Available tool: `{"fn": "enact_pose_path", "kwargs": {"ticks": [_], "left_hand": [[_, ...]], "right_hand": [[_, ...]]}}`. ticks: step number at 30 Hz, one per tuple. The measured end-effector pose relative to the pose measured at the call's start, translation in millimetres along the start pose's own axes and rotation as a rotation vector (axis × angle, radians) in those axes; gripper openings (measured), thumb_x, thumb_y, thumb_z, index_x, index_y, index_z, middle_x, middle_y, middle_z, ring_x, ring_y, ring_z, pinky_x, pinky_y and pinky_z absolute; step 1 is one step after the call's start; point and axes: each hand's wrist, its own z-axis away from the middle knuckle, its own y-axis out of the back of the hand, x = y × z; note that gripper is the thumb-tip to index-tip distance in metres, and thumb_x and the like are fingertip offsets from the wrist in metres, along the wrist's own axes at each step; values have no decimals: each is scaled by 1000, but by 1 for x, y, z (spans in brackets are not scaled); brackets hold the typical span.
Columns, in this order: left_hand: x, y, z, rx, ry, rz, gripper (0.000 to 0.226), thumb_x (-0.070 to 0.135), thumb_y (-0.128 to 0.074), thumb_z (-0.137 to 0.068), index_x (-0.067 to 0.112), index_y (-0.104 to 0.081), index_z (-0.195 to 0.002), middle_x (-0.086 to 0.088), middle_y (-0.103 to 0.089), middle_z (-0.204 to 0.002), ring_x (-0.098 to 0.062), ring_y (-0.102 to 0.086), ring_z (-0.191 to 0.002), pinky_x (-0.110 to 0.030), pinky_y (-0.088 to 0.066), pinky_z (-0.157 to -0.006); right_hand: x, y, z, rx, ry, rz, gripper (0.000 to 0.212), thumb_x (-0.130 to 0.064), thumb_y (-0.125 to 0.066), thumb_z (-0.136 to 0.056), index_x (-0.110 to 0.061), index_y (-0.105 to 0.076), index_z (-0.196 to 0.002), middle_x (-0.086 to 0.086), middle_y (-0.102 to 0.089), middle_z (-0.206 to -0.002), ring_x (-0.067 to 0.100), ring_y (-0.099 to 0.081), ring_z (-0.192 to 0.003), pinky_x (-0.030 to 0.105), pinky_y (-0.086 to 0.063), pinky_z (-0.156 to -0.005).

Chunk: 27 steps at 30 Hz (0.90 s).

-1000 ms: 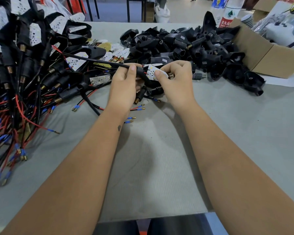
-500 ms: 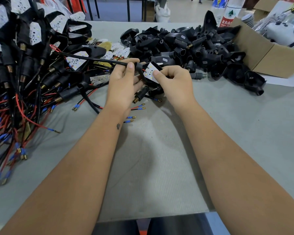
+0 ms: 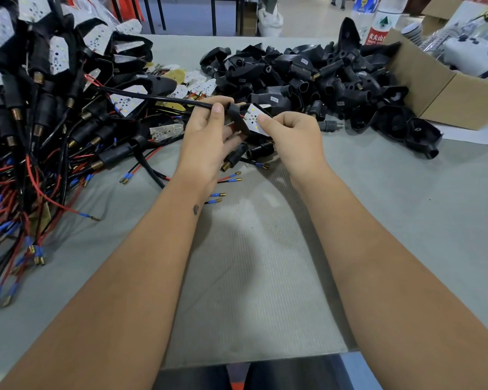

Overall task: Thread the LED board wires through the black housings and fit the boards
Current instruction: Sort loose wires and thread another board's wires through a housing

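A black housing (image 3: pixel 237 119) is gripped by my left hand (image 3: pixel 209 139), thumb lying on the black sleeved wire (image 3: pixel 158 97) that runs out of it up and to the left. A white LED board (image 3: pixel 252 122) sits at the housing's open face. My right hand (image 3: pixel 290 139) pinches that board, thumb on its front. The rest of the fingers curl under and hide the housing's lower part.
A heap of finished units (image 3: pixel 40 102) with red and black wires fills the left. Empty black housings (image 3: pixel 307 77) are piled at the back. Loose LED boards (image 3: pixel 192 83) lie between the piles. A cardboard box (image 3: pixel 445 88) stands at the right. Grey table (image 3: pixel 251 277) lies under my forearms.
Both hands have drawn closer to me and the board has turned its face up toward me, set deeper against the housing. The sleeved wire stays stretched to the left.
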Motion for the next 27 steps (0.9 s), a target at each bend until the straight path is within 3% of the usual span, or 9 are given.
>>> {"fn": "enact_pose_path", "kwargs": {"ticks": [4, 8, 11, 14, 20, 23, 27], "left_hand": [[0, 4, 0, -74, 0, -61, 16, 6, -54, -98, 20, -56, -106, 11, -71, -92, -7, -68, -93, -26, -55, -85], [0, 6, 1, -99, -13, -157, 29, -4, -50, -97, 22, -55, -108, 8, -71, -108, -11, -64, -105, -42, -47, -100], [1, 4, 0, -62, 21, -122, 30, -5, -47, -97, 22, -56, -108, 11, -72, -99, -6, -67, -96, -31, -55, -88], [2, 5, 0, -16, 60, -73, 29, -5, -46, -97, 18, -58, -110, 6, -69, -92, -6, -68, -82, -21, -55, -73], [4, 5, 0, -15, 69, -63, 30, -7, -45, -96, 16, -62, -108, -2, -62, -90, -13, -66, -80, -25, -55, -75], [3, 4, 0, -39, 60, -107, 27, -1, -46, -98, 18, -64, -106, 3, -68, -88, -12, -66, -83, -24, -55, -74], [5, 3, 0, -32, 63, -126, 27, 15, -38, -106, 22, -64, -107, 1, -75, -99, -14, -70, -90, -27, -56, -76]], "right_hand": [[1, 0, 0, -46, 43, 49, 32, -20, -65, -90, 2, -56, -68, -12, -33, -47, 5, -32, -49, 20, -30, -52], [3, 1, -1, -92, 59, 80, 35, -20, -65, -90, -6, -49, -62, -11, -29, -47, 6, -28, -49, 25, -26, -53], [4, 1, 0, -70, 104, 119, 35, -20, -67, -87, -5, -52, -60, -9, -35, -49, 6, -32, -49, 25, -30, -54], [3, -2, 3, -7, 175, 196, 35, -24, -71, -83, -16, -52, -55, -11, -45, -61, 4, -42, -56, 23, -36, -56], [2, -4, 6, 112, 154, 198, 34, -25, -80, -74, -17, -46, -75, -4, -58, -74, 10, -51, -66, 30, -44, -64], [0, -2, 8, 65, 115, 165, 41, -24, -81, -75, -17, -44, -92, -3, -60, -77, 9, -54, -66, 29, -48, -66], [-3, 2, 6, -17, 84, 85, 38, -20, -82, -74, -20, -48, -90, 2, -53, -69, 13, -50, -63, 31, -45, -60]]}}
